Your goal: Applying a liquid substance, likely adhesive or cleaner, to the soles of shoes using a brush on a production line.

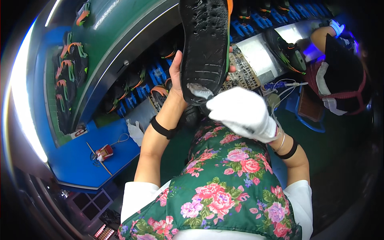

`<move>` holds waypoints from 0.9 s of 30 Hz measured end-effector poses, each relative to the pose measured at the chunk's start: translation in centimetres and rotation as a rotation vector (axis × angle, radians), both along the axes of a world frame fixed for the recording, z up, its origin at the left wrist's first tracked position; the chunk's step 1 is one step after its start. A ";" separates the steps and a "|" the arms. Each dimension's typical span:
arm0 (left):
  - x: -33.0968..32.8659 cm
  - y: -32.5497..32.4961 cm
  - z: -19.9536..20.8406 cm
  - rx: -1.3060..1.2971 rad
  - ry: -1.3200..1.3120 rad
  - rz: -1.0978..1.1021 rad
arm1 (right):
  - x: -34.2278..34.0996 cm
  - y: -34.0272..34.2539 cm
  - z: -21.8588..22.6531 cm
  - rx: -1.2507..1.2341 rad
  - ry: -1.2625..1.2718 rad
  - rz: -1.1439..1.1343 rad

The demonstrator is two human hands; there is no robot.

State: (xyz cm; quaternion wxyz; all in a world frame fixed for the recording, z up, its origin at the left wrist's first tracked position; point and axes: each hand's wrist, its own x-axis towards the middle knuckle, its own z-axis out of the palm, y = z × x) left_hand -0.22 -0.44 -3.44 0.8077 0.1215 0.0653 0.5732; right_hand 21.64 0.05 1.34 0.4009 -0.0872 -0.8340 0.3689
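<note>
A black shoe (pixel 204 60) with an orange and green edge is held up in front of me, its underside towards me. A shiny whitish patch shows near its lower end. My bare left hand (pixel 176 76) grips it from behind, thumb at its left edge and fingertips at its right. My right hand (pixel 242 112), in a white glove, is closed beside the shoe's lower right end. Its fingertips are bunched together near the whitish patch; whatever they may hold is hidden.
Similar shoes (pixel 72 60) line a green surface at left. More stand among blue holders (pixel 158 74) behind my left arm. A blue table (pixel 76 164) bears a small red-and-white item. At right, another person (pixel 340 72) works near a dark shoe (pixel 286 52) on a metal surface.
</note>
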 end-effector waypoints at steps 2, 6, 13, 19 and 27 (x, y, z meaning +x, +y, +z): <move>-1.1 -0.2 -0.3 -0.006 0.035 -0.015 | -0.5 -1.2 -0.4 0.038 0.021 0.077; -2.3 -0.8 -0.9 0.014 0.025 -0.099 | 0.0 -1.4 0.5 -0.240 0.035 0.205; -4.3 -1.1 -1.0 -0.225 0.347 -0.075 | -0.1 -2.3 -1.2 0.034 -0.100 0.185; -5.2 -0.8 -1.0 -0.255 0.101 -0.136 | -0.8 -0.5 0.4 -0.137 0.030 0.163; -2.2 0.9 -0.1 -0.395 0.218 0.004 | 0.6 1.6 0.7 -0.293 0.049 -0.051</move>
